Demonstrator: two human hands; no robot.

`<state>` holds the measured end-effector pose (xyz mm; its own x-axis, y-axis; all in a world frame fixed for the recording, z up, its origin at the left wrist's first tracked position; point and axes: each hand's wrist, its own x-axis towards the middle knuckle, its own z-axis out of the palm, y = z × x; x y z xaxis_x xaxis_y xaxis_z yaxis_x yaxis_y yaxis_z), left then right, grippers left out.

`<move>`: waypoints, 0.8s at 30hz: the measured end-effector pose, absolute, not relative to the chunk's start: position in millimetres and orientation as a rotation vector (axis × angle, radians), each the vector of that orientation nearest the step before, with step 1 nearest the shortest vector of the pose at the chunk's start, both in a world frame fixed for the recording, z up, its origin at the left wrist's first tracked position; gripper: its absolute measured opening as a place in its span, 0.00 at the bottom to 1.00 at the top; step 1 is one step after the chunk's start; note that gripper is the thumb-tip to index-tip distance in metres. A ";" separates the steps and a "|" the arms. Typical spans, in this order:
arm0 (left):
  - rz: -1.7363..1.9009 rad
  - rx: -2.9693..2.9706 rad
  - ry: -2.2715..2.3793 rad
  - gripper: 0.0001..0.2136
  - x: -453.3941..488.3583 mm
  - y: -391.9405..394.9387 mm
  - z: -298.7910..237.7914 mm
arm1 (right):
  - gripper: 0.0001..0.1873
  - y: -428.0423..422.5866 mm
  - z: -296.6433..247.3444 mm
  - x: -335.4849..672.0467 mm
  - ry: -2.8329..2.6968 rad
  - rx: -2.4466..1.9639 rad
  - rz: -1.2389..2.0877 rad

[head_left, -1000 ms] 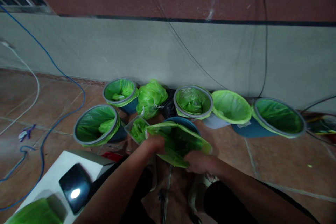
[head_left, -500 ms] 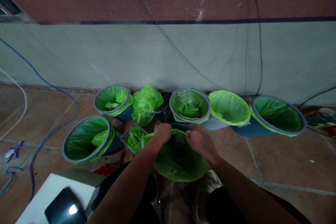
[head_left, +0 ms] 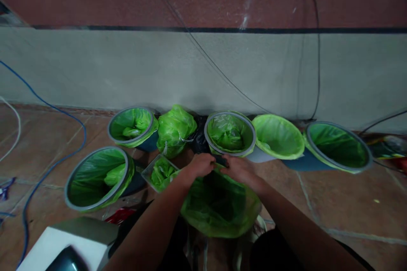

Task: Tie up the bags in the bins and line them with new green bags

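Observation:
A blue bin with a green plastic liner bag [head_left: 219, 203] stands between my knees. My left hand [head_left: 199, 166] and my right hand [head_left: 239, 170] are close together at the far rim of this bin, fingers curled on the green liner's edge where it meets the dark rim. Both hands look closed on the bag's edge. A small clear container [head_left: 159, 171] with green bags in it lies just left of my left hand.
Several blue bins with green liners line the grey wall: two at the left [head_left: 97, 178] [head_left: 132, 123], three at the right [head_left: 229, 133] [head_left: 278, 135] [head_left: 338, 146]. A tied green bag [head_left: 174, 129] sits among them. A white box [head_left: 60, 245] is bottom left. Blue cable [head_left: 63, 148] crosses the tile floor.
My hands moved from the near and side edges of the liner to the bin's far rim and drew together. The green liner now covers more of the rim. The view shifted right slightly.

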<state>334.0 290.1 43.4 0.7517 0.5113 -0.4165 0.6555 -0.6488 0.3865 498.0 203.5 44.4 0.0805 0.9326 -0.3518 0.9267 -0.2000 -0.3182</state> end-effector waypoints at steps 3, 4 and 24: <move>-0.319 2.427 0.825 0.14 339.8 288.4 47.8 | 0.10 204.4 48.6 490.3 -1.966 -2.227 0.778; -0.316 2.419 0.803 0.14 340.9 288.6 48.9 | 0.10 203.7 50.5 489.1 -1.973 -2.194 0.773; -0.304 2.517 0.859 0.15 337.8 279.7 74.0 | 0.12 196.3 66.3 499.3 -1.839 -2.111 0.785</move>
